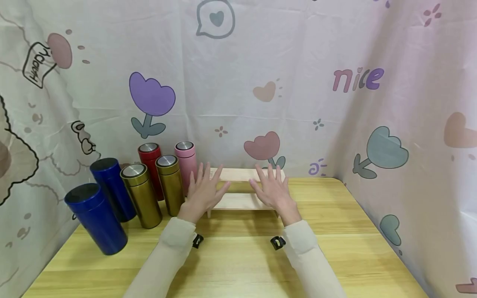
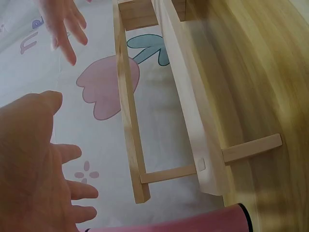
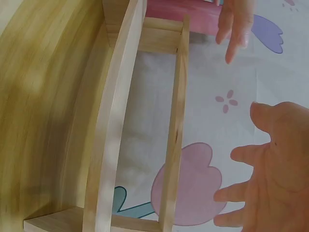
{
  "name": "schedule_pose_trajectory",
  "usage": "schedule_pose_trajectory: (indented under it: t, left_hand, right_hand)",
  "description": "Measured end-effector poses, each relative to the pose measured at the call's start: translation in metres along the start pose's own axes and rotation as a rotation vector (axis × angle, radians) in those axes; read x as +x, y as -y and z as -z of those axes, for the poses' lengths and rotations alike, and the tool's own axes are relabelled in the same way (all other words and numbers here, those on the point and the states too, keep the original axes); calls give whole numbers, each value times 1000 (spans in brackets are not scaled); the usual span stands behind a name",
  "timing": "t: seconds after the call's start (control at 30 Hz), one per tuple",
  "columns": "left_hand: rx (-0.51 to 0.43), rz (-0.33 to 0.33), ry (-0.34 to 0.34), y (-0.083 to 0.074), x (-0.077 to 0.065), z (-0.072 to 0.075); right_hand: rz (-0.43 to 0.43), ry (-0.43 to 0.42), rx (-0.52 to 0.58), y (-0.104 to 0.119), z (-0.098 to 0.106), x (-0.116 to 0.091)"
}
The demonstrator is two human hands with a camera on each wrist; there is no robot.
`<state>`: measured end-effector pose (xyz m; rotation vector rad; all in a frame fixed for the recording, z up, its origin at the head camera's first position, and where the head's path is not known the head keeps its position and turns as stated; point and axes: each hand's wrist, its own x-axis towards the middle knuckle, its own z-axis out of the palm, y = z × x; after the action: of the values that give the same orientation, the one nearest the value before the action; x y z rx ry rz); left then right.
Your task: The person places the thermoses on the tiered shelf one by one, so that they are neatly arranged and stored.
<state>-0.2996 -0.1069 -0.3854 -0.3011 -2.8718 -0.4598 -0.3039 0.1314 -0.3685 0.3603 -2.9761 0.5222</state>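
I hold my left hand and right hand spread, empty, above the wooden rack, flasks grouped leftward, presumably leaving it accessible.

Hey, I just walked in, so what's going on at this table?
A person holds both hands, left hand and right hand, spread open over a two-tier wooden rack. Neither hand is gripping anything, and the wrist views show gaps between the fingers and the rack. Six bottles stand on the table to the person's left: two blue bottles, two gold bottles, a red bottle and a pink bottle.
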Motion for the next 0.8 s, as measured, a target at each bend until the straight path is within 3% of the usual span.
schedule_pose_trajectory:
  t: [0.23, 0.43, 0.57, 0.8]
  left_hand:
    - [-22, -55, -26, 8, -3, -3]
    - [-132, -174, -42, 19, -9, -3]
    - [-229, -253, -47, 26, -17, -3]
    - [-312, -370, -85, 36, -35, -3]
  right_hand:
    - [18, 25, 112, -11, 3, -6]
    - [26, -38, 220, -30, 9, -13]
    - [-15, -91, 266, -50, 7, -17]
    - [-88, -73, 397, -92, -11, -19]
